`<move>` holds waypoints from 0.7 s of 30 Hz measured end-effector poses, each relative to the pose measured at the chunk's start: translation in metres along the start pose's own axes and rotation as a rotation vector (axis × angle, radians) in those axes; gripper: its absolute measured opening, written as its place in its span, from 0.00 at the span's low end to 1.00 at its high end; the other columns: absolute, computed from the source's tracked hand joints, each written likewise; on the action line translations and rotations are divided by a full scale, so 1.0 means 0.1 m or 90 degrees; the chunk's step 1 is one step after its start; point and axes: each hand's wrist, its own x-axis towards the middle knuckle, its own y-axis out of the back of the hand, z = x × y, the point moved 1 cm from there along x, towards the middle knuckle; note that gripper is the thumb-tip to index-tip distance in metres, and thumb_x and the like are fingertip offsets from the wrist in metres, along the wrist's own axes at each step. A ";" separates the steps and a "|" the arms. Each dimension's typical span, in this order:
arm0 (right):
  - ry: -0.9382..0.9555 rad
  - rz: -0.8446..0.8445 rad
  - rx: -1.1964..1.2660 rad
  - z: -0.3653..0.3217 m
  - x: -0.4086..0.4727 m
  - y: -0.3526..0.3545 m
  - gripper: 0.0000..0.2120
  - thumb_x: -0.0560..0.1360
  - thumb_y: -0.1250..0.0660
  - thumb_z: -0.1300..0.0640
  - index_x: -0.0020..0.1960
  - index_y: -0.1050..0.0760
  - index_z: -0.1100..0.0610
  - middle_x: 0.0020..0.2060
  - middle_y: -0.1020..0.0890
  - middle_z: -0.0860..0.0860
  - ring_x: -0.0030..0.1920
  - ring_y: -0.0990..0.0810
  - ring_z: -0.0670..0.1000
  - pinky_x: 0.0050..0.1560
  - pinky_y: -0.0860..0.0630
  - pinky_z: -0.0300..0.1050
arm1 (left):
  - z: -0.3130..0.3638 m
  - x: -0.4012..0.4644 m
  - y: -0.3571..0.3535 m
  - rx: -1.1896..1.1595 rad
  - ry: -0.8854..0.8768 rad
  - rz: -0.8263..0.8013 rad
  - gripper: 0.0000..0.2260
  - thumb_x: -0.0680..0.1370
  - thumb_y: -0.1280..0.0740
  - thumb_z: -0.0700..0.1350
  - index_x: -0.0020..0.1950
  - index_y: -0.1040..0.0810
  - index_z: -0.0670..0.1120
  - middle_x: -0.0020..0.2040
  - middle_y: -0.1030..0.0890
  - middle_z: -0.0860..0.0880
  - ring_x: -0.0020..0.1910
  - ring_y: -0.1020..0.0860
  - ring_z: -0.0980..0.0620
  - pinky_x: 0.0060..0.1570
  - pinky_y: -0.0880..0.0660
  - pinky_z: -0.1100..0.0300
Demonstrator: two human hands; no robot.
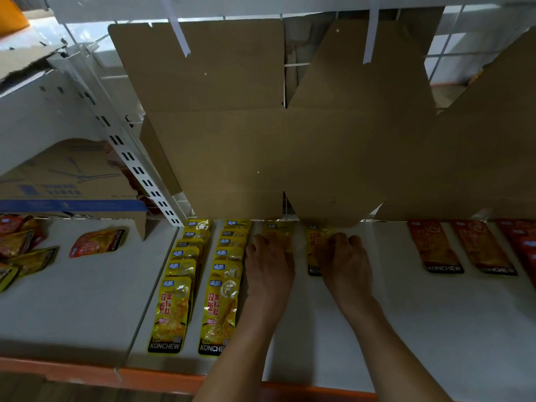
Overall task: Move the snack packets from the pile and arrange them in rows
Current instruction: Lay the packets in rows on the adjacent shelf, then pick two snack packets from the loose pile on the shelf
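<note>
Two overlapping rows of yellow KONCHEW snack packets point(172, 311) point(220, 311) run front to back on the white shelf point(406, 329). My left hand point(269, 265) lies flat on a yellow packet point(278, 232) at the back, to the right of those rows. My right hand point(345, 256) has its fingers curled on another yellow packet point(314, 250) beside it. A loose pile of red and yellow packets point(20, 248) sits at the far left, with one red packet point(97, 242) lying apart from it.
Red packets point(441, 248) point(481, 248) lie side by side at the right. Flattened brown cardboard point(261, 140) hangs over the back of the shelf. A slotted white upright point(139, 169) and a printed carton point(72, 184) stand at left. An orange edge point(145, 375) fronts the shelf.
</note>
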 end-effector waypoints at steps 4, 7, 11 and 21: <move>0.012 0.009 0.012 0.00 -0.04 0.03 0.14 0.77 0.33 0.49 0.52 0.23 0.61 0.46 0.25 0.59 0.46 0.24 0.62 0.43 0.28 0.50 | 0.01 -0.03 0.04 0.009 -0.013 -0.012 0.15 0.74 0.33 0.50 0.55 0.21 0.41 0.52 0.22 0.39 0.51 0.23 0.38 0.49 0.25 0.49; 0.091 0.053 -0.054 -0.02 -0.09 0.08 0.12 0.73 0.28 0.52 0.48 0.22 0.60 0.42 0.23 0.59 0.41 0.23 0.63 0.38 0.28 0.49 | 0.02 -0.06 0.11 0.023 -0.035 0.003 0.16 0.73 0.39 0.51 0.51 0.20 0.42 0.50 0.22 0.39 0.48 0.23 0.38 0.45 0.25 0.50; 0.154 0.041 -0.151 -0.07 -0.17 0.22 0.14 0.68 0.25 0.50 0.46 0.21 0.59 0.41 0.22 0.58 0.39 0.22 0.62 0.37 0.28 0.49 | 0.03 -0.11 0.21 0.024 -0.054 -0.002 0.25 0.72 0.49 0.56 0.54 0.21 0.43 0.52 0.22 0.41 0.53 0.23 0.38 0.47 0.26 0.49; 0.164 -0.255 -0.270 -0.23 -0.45 0.64 0.31 0.74 0.38 0.36 0.72 0.35 0.49 0.70 0.32 0.53 0.71 0.35 0.57 0.74 0.43 0.59 | -0.01 -0.45 0.57 0.040 -0.073 -0.084 0.22 0.76 0.32 0.58 0.64 0.22 0.46 0.68 0.27 0.42 0.71 0.32 0.38 0.66 0.33 0.47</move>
